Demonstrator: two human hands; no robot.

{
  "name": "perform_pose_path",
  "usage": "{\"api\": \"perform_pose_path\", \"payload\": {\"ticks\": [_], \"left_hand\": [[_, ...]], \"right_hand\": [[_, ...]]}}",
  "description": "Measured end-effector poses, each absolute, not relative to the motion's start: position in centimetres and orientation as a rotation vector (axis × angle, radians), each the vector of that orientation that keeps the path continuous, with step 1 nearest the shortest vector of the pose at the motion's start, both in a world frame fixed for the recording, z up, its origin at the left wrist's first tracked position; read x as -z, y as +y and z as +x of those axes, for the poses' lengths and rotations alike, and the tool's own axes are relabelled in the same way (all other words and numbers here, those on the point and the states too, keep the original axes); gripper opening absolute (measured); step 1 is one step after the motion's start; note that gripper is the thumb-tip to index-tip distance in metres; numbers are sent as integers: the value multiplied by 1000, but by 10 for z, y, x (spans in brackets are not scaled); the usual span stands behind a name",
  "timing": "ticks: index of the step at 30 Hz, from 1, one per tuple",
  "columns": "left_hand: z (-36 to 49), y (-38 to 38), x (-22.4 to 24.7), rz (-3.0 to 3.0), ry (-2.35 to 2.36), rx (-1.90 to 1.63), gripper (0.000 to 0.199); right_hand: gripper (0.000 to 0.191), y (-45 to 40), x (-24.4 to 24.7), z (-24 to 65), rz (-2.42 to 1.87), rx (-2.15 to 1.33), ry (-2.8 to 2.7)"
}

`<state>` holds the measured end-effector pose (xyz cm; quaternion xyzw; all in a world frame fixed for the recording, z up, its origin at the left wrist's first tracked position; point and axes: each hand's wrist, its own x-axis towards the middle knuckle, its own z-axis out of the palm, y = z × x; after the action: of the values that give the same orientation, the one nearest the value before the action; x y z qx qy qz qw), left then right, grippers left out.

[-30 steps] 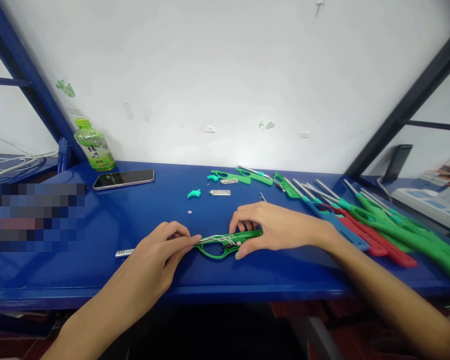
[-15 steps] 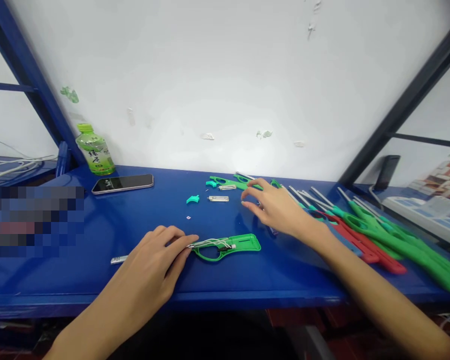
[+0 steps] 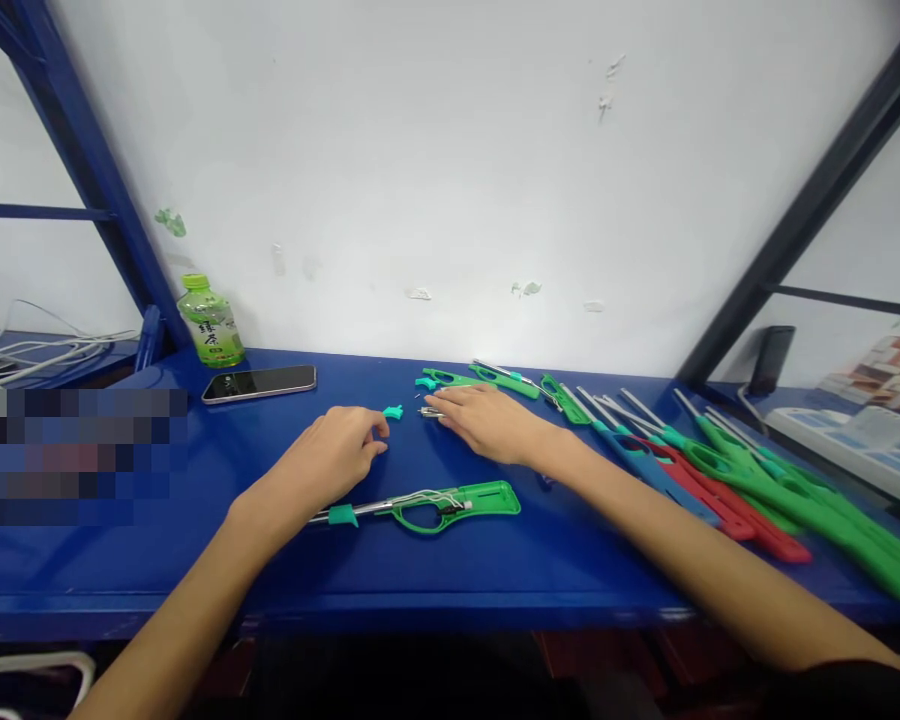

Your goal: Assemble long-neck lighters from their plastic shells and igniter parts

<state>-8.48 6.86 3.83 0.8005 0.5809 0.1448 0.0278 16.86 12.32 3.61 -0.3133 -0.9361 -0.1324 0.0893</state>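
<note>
My left hand [image 3: 337,452] hovers at the middle of the blue table, thumb and index apart. Its fingertips are next to a small teal trigger [image 3: 394,412] and hold nothing. My right hand [image 3: 487,420] reaches over a small clear-and-metal fuel tank [image 3: 429,412], fingers stretched out and partly covering it; whether they touch it I cannot tell. In front of both hands lies an opened green half-shell of a stick lighter [image 3: 487,497], with wires inside, a metal tube [image 3: 375,507] and a teal collar [image 3: 343,515].
Behind my right hand lie more green lighter shells [image 3: 514,382] and another teal trigger [image 3: 426,383]. Several stick lighters, green, red [image 3: 720,492] and blue, are piled at right. A phone [image 3: 261,383] and a green drink bottle [image 3: 214,325] stand at back left. A white wall rises behind.
My left hand has let go of the lighter's tube and moved up toward the teal trigger. My right hand has moved left onto the fuel tank. The view has shifted slightly.
</note>
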Motion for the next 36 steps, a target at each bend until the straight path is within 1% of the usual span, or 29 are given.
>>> {"api": "perform_pose_path", "payload": {"ticks": [6,12,16,19,23,25,27,30,34,36], "left_hand": [[-83,65,-35,2445,1738,-429,18],[-89,63,-25,2488,1697,-475,20],[-93,64,-18,2508,1656,-525,18],[-94,64,-20,2501,1610,-570,16],[-94,61,-27,2437,1578,-653,19],[-92,60,-33,2395,1566,-698,19],[-89,56,-40,2352,1548,-764,17],[-81,47,-53,2267,1512,-900,17],[-68,26,-72,2178,1412,-1024,32],[-63,17,-79,2083,1319,-1126,33]], "right_hand": [[31,124,-28,172,-928,329,-2769],[33,121,-30,174,-958,330,-2695],[28,111,-40,175,-997,307,-2600],[25,93,-58,177,-1030,291,-2513],[25,47,-85,181,-1106,293,-2306],[20,23,-93,182,-1081,166,-2071],[16,7,-95,182,-1061,93,-1998],[15,2,-89,179,-1045,-2,-2065],[19,9,-79,175,-1048,-12,-2168],[20,10,-78,174,-1037,0,-2214]]}}
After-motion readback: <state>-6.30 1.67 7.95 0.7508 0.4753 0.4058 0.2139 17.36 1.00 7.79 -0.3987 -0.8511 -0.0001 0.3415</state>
